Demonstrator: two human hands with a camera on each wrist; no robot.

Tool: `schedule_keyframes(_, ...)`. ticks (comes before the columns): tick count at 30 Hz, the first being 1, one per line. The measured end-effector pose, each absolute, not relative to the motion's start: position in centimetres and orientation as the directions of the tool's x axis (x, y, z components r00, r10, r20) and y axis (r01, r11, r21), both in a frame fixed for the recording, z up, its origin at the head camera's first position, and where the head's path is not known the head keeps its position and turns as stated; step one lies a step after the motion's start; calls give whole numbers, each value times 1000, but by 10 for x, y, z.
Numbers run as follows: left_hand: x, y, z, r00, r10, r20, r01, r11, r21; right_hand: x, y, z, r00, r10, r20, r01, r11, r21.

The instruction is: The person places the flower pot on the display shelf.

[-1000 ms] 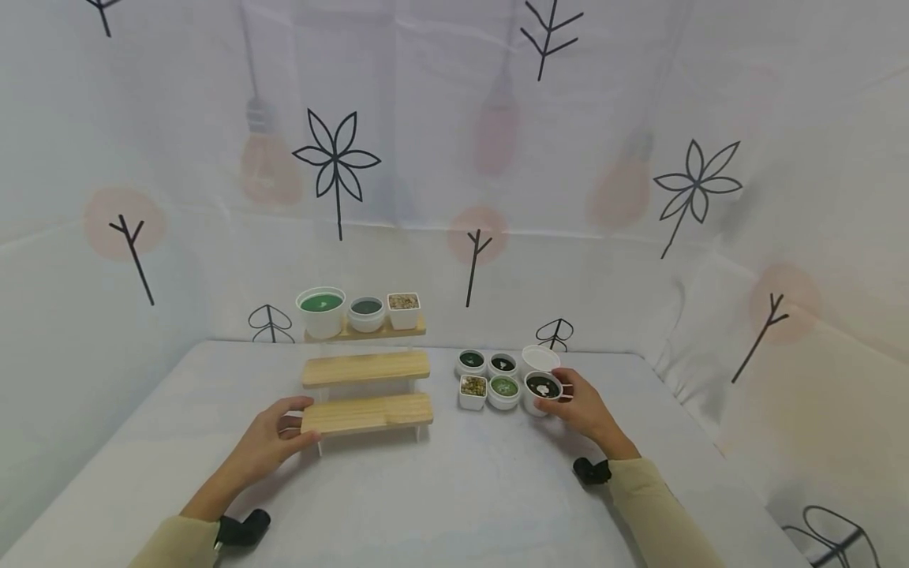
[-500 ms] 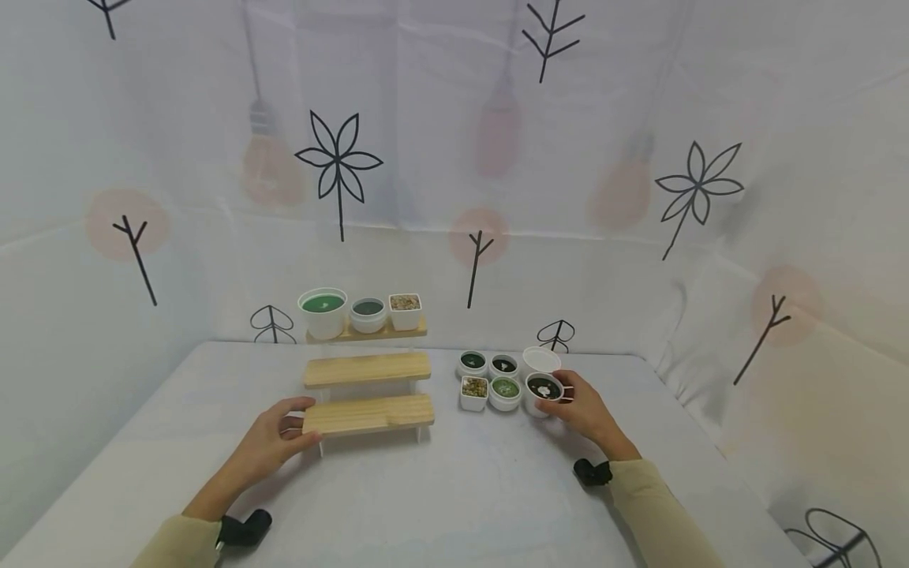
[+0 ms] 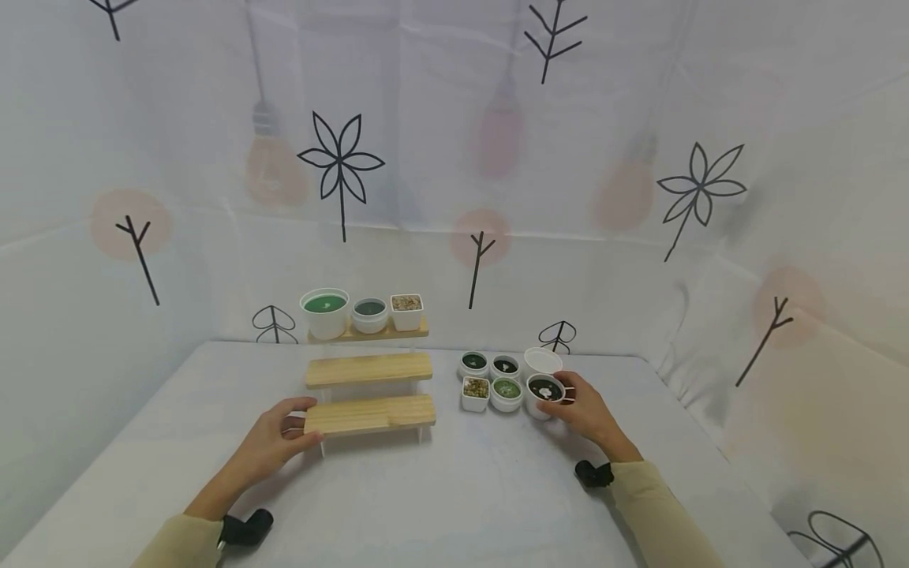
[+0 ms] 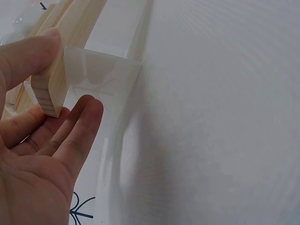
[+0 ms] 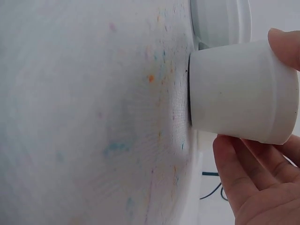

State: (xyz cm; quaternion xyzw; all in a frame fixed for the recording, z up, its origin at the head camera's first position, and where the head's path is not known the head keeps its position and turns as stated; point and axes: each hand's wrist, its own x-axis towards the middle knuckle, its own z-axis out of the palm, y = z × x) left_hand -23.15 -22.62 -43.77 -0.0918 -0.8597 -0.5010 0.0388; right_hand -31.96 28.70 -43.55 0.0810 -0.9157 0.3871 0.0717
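My left hand [image 3: 270, 438] pinches the left end of the lowest wooden shelf [image 3: 369, 416] of a three-tier stand. In the left wrist view the thumb lies on top of the board [image 4: 56, 86], with fingers under its edge. At the right, my right hand [image 3: 585, 412] grips a white cup [image 3: 536, 405] with dark contents and a white spot on top. The thumb is on the near side of the cup [image 5: 239, 91] and fingers are on the other, as the right wrist view shows. Its base is at the tabletop, whether touching I cannot tell.
Beside the cup stand round pots [image 3: 506, 401] with green or dark contents, a square pot [image 3: 475, 401] and a white container [image 3: 543, 359]. The top shelf [image 3: 383, 334] bears a large green-filled pot [image 3: 327, 322], a small round pot [image 3: 370, 322] and a square pot [image 3: 407, 317].
Both hands keep their places on the shelf and the cup. The whole head view has shifted very slightly; nothing else visibly differs.
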Motion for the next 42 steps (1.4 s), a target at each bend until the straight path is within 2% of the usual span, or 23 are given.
schedule_keyframes(12, -232, -227, -441, -982, 118, 145, 184, 472, 862, -313, 288, -425, -970, -85, 229, -223, 691, -687)
schedule_keyframes(21, -233, -227, -441, -984, 116, 135, 174, 465, 868, -308, 278, -410, -943, -110, 314, -307, 650, -695)
schedule_keyframes(30, -233, -227, -439, -981, 127, 144, 188, 481, 856, -296, 237, -390, -914, -187, 360, -399, 578, -712)
schedule_keyframes(37, -233, -227, -439, -981, 122, 150, 191, 479, 857, -300, 193, -375, -845, -295, 446, -535, 501, -681)
schedule_keyframes(42, -233, -227, -439, -980, 121, 159, 198, 481, 854, -300, 161, -365, -827, -332, 454, -562, 461, -686)
